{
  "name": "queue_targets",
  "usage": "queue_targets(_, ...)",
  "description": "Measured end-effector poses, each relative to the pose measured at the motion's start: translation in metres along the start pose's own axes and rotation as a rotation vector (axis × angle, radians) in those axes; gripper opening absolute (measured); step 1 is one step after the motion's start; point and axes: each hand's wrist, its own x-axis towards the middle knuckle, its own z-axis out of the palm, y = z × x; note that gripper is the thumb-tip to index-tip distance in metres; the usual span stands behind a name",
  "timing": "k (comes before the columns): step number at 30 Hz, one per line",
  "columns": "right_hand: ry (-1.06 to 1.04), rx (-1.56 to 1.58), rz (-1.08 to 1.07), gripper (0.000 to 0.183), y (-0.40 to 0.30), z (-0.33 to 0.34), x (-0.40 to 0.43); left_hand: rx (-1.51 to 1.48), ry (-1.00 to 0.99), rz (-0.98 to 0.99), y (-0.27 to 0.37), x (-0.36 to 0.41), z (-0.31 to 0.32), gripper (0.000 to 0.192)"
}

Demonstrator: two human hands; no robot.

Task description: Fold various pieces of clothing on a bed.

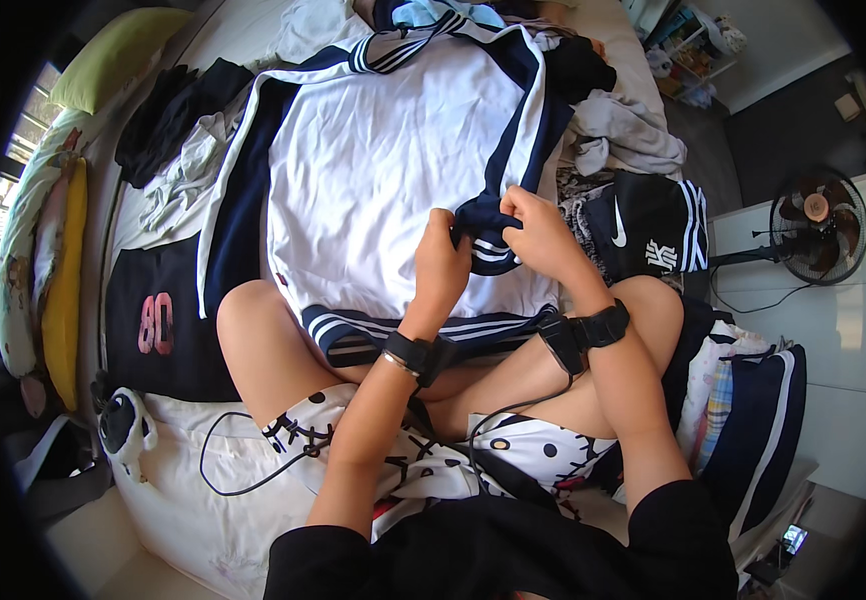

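A white jacket or sweatshirt with navy sleeves and striped ribbed trim lies spread before my crossed legs, its striped hem towards me. My left hand grips the navy cloth near the cuff of the right-side sleeve. My right hand pinches the same bunched navy cloth from the other side. The striped cuff hangs between the two hands. The other sleeve runs down the garment's left side. Black straps with a cable sit on both wrists.
Left lie a black garment bearing a number and crumpled clothes. Right are folded black clothing, a grey garment and a stack of folded clothes. A fan stands beyond the bed. A plush toy lies lower left.
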Motion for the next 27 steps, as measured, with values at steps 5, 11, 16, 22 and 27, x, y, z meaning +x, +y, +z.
queue_targets(5,-0.007,0.119,0.092,0.016,0.003,0.002,-0.001,-0.891,-0.317,-0.89,0.008,0.007,-0.017,0.041)
queue_targets(11,0.042,0.083,0.053,0.016,0.008,0.011,0.002,-0.951,-0.619,-0.863,-0.003,0.003,-0.022,0.053)
queue_targets(16,0.057,0.063,0.109,0.014,0.015,0.005,0.003,-0.957,-0.54,-0.806,-0.004,0.003,-0.016,0.038)
queue_targets(22,0.083,-0.079,0.008,0.016,0.01,0.004,0.002,-0.355,-0.166,-0.511,-0.02,-0.002,0.001,0.023)
queue_targets(27,-0.058,-0.002,-0.003,0.017,0.011,0.009,0.001,-0.104,-0.289,-0.428,-0.017,-0.015,0.003,0.03)
